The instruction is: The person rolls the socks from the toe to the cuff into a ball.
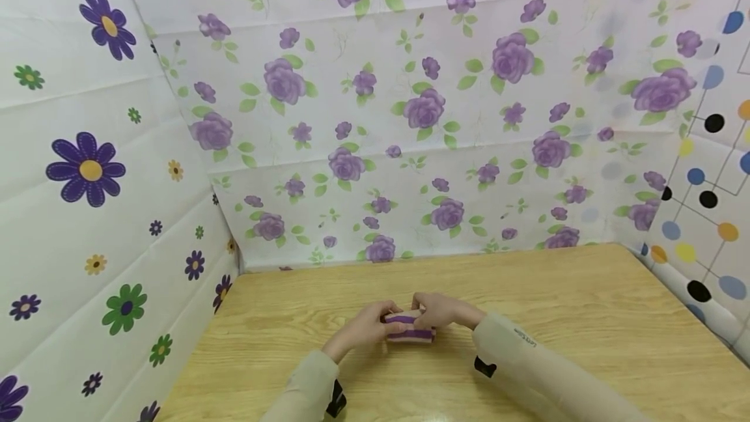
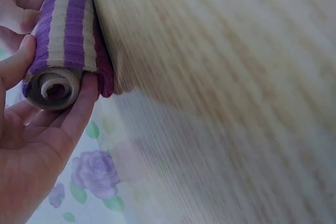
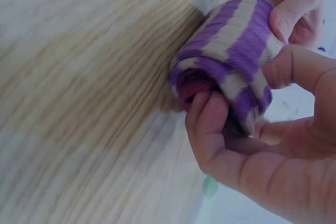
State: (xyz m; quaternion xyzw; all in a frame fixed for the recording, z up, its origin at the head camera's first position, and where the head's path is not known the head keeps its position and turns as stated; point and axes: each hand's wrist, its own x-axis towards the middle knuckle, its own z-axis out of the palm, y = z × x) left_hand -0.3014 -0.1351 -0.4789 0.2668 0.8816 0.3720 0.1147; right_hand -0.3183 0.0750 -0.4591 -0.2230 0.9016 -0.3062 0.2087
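Low over the table, both hands hold a rolled-up striped sock (image 1: 410,336), purple and beige ribbed knit. At its left end my left hand (image 1: 369,326) grips the roll; in the left wrist view its thumb lies along the side and its fingers reach underneath, next to the coiled end (image 2: 55,88). The right hand (image 1: 443,309) pinches the other end. In the right wrist view, fingertips (image 3: 210,109) reach into the folded opening, where dark magenta fabric (image 3: 195,88) shows, while the thumb presses the outside.
A light wood-grain table (image 1: 281,305) spreads beneath the hands. Behind it hangs a sheet with purple roses (image 1: 424,109), with a daisy-print sheet (image 1: 90,170) on the left and a dotted one (image 1: 709,199) on the right. Black camera mounts (image 1: 485,366) sit at the wrists.
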